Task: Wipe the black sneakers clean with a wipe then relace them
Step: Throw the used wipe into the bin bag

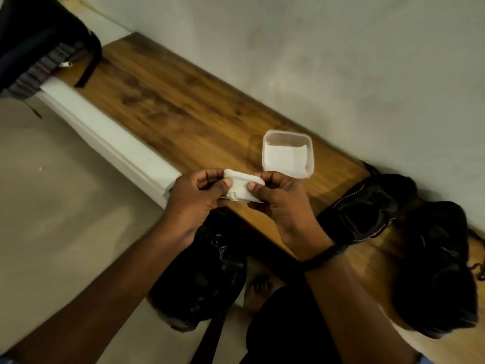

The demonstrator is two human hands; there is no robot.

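I see the left hand (194, 195) and right hand (278, 203), fingers (226, 184) pinching a folded white wipe (240, 187) over the tabletop (183, 114), black sneakers (367, 208) lying at right; unfolding it seems next

A long brown wooden shelf (168, 101) with a white front (105, 137) runs along a plain gray wall (341, 48) above a tan floor (52, 206).
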